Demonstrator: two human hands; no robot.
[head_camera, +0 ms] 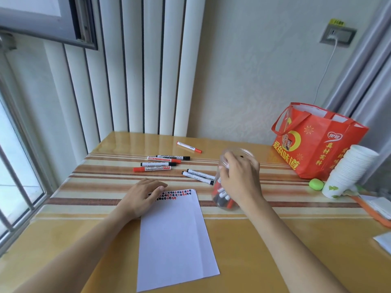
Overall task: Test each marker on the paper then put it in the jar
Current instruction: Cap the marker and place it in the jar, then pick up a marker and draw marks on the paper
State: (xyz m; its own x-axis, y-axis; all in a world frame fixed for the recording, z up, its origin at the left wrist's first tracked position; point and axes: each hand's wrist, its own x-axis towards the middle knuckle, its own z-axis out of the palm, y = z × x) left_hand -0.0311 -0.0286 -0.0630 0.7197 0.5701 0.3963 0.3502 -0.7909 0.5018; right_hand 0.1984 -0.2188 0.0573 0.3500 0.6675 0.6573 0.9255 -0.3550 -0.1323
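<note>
Clear plastic is what your right hand is on: the jar stands on the striped part of the counter, just right of the paper, and your fingers curl over its near side up by the rim, holding it. Through its wall you can see several red and black markers packed in the lower part.

Your left hand lies flat on the top left corner of the paper, fingers straight and together, pressing the sheet down and holding nothing. Rows of small red and black test marks run along the paper's top edge, partly under your fingertips.

Seven markers are out on the counter beyond the paper. Two black-capped ones lie side by side just left of the jar, their near ends almost at its wall. Four more sit in a loose stack farther left: a red marker nearest you, a black one above it, then another red and another black. One red-capped marker lies alone, farther back.

At the right stand a red shopping bag, a tilted stack of paper cups and a small green object between them.
</note>
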